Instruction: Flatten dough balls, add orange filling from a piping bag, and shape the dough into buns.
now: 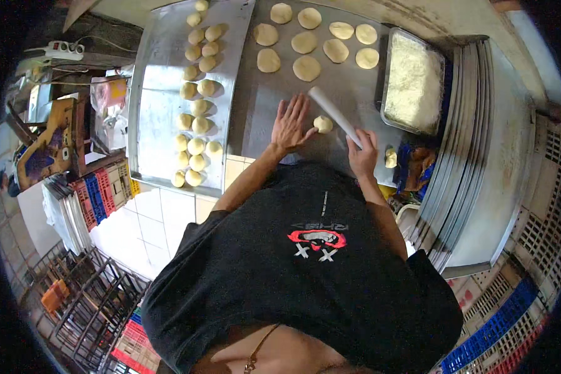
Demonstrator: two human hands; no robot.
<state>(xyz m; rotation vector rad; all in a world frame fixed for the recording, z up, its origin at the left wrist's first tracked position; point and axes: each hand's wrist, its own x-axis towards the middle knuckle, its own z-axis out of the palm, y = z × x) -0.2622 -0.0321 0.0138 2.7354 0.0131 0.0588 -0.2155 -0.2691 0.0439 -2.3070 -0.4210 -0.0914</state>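
Note:
My left hand [291,123] lies flat and spread on the metal work surface [274,100], its thumb touching a small dough ball [323,124]. My right hand [363,153] grips the near end of a white rolling pin [334,115], which slants up and to the left just past the dough ball. Several flattened dough rounds [306,42] lie further back on the same surface. Another dough piece [390,158] sits just right of my right hand.
A metal tray [159,106] on the left holds several dough balls [196,128] in rows. A rectangular pan of white crumbs [412,81] stands at the right. Stacked metal trays [480,162] lie beyond it. Coloured plastic crates [103,196] and wire racks [87,299] stand on the floor.

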